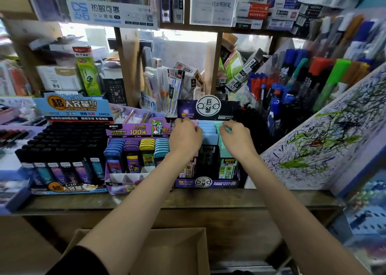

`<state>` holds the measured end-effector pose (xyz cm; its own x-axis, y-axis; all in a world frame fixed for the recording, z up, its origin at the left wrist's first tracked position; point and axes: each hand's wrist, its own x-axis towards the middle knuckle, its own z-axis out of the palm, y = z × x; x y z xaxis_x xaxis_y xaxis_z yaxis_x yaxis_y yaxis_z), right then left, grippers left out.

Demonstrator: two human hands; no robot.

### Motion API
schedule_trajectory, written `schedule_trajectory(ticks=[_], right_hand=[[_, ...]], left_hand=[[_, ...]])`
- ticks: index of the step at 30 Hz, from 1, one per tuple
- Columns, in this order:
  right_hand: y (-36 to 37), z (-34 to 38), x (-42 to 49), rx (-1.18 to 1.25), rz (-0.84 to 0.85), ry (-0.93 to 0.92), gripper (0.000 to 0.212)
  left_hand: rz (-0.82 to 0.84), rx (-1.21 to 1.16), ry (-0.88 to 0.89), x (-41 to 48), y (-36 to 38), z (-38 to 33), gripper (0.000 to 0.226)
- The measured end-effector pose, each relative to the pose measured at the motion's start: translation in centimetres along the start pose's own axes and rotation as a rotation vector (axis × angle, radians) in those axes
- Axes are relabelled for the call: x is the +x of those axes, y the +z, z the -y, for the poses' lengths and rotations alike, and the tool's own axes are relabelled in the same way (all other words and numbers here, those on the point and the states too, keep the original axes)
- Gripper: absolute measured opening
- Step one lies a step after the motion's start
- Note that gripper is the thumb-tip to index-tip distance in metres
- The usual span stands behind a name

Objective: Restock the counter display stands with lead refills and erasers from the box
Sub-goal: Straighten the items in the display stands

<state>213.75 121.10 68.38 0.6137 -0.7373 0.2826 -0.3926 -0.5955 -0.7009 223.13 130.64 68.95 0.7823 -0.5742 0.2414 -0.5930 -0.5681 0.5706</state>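
The wooden counter (208, 199) ran the whole width in front of the person, with crowded stationery shelves rising behind it. To the right a big white test board (323, 145), covered in pen scribbles, leaned at a slant with its lower edge on the counter. Down below the counter's front edge sat the open cardboard box (181, 253), partly under the left forearm. I could not make out anything inside it.

Three display stands stood side by side on the counter. The widest, on the left, was the black stand (62, 145), packed with dark lead refill cases. Just beside it stood the purple Ultraman stand (137, 129), holding rows of blue, purple, yellow and light-blue cases. Next to that, in front of the person, was the constellation stand (206, 183), filled with three columns of refill cases: pink cases (195, 123), blue cases (207, 130) and mint cases (225, 154).

Both bare arms reached over the counter into that last stand. The left hand (184, 136) lay over the pink column, fingers bent down onto the back cases. The right hand (236, 137) rested on the mint column, fingers and thumb curled at the top of the rear cases. From where I stood I could not tell whether either hand was actually pinching a case or only touching it.
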Motion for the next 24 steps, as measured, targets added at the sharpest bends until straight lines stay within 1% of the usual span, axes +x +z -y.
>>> schedule_trajectory(ticks=[2,3,5,6,8,9,11,14,16,17,19,20,22,24], right_hand=[[-0.5,0.0,0.1,-0.016,0.055,-0.026,0.037],[-0.7,0.0,0.0,-0.07,0.062,-0.064,0.041],[-1.2,-0.1,-0.5,-0.222,0.091,-0.202,0.05],[-1.3,-0.2,-0.9,-0.303,0.134,-0.281,0.055],[-1.1,-0.5,-1.5,-0.486,0.246,-0.388,0.06],[-0.9,-0.7,-1.7,-0.577,0.285,-0.406,0.06],[-0.5,-0.9,-1.7,-0.688,0.31,-0.403,0.059],[-0.4,-0.8,-1.6,-0.743,0.319,-0.4,0.06],[-0.7,-0.8,-1.6,-0.729,0.317,-0.404,0.062],[-0.8,-0.7,-1.6,-0.713,0.287,-0.421,0.062],[-0.7,-0.1,-2.1,-0.661,0.209,-0.491,0.06],[-0.4,0.4,-2.3,-0.629,0.204,-0.535,0.057],[0.5,1.4,-2.6,-0.599,0.258,-0.619,0.05],[1.3,1.9,-2.7,-0.606,0.316,-0.636,0.049]], left_hand=[[-0.012,-0.028,0.059,-0.5,-0.4,0.0,0.037],[-0.053,-0.033,0.119,-0.9,-0.6,0.1,0.036],[-0.167,0.014,0.287,-2.1,-1.0,0.6,0.034],[-0.194,0.05,0.37,-2.9,-1.2,1.0,0.035],[-0.162,0.114,0.474,-4.2,-1.4,2.0,0.038],[-0.133,0.139,0.497,-4.8,-1.4,2.4,0.039],[-0.098,0.168,0.52,-5.9,-1.6,3.3,0.04],[-0.098,0.217,0.539,-7.4,-2.6,4.5,0.042],[-0.123,0.228,0.557,-8.5,-3.3,5.4,0.04],[-0.141,0.231,0.57,-9.1,-3.5,5.9,0.037],[-0.163,0.26,0.582,-10.2,-3.8,6.8,0.033],[-0.165,0.275,0.576,-10.6,-3.8,7.2,0.033],[-0.155,0.293,0.541,-11.0,-3.7,7.9,0.033],[-0.142,0.304,0.509,-11.2,-3.6,8.4,0.034]])
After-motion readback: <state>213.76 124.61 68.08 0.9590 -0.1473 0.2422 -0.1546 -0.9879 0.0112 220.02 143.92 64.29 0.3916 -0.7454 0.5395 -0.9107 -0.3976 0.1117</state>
